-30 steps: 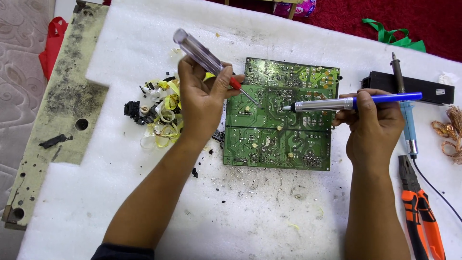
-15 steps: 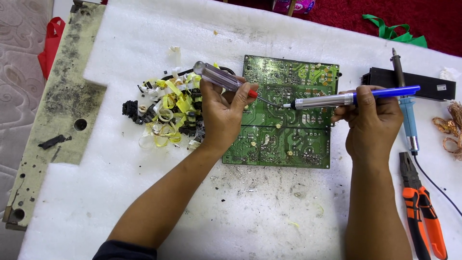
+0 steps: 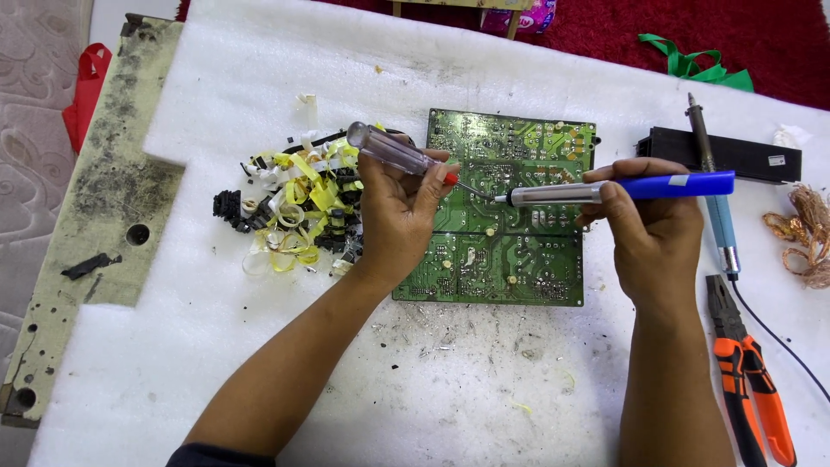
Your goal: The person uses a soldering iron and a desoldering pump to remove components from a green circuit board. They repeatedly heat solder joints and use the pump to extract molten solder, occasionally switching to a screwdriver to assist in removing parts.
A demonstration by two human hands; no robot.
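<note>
The green board (image 3: 501,216) lies solder side up in the middle of the white foam sheet (image 3: 259,363). The left hand (image 3: 398,216) grips a clear-handled screwdriver (image 3: 402,156), its tip down on the board near the centre. The right hand (image 3: 657,229) is closed round a blue-handled iron (image 3: 618,188) held level, its point meeting the screwdriver tip at the same spot. This looks like the step of freeing a part: heating one joint while prying at it. The next move, I'd judge, calls for steady heat on that joint and a gentle lever, so the tip does not skid across the traces.

Just left of the board sits a heap of yellow and black scraps (image 3: 294,212). To the right lie a second iron (image 3: 713,186) across a black box (image 3: 726,154), copper wire (image 3: 800,233), and orange pliers (image 3: 748,372).
</note>
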